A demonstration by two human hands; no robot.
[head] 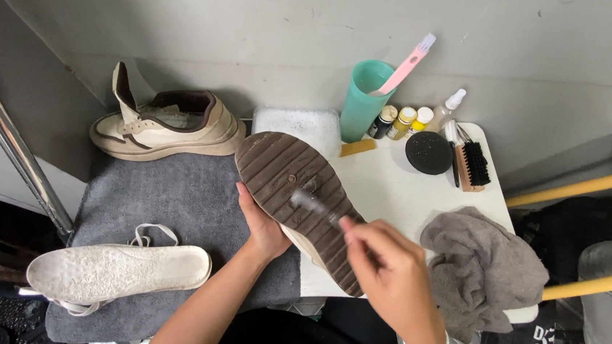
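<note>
My left hand [262,223] holds a cream shoe turned over, its brown ridged sole [284,174] facing up. My right hand [385,273] grips a small brush [311,203] whose blurred head touches the middle of the sole. A white bracelet sits on my right wrist. The shoe's upper is mostly hidden under the sole and my hands.
A second cream shoe [168,126] stands on the grey towel [181,191] at the back left. A white insole [116,272] and white laces lie front left. On the white table [392,186]: teal cup [364,100] with pink brush, small bottles, black sponge, bristle brush, grey rag [484,270].
</note>
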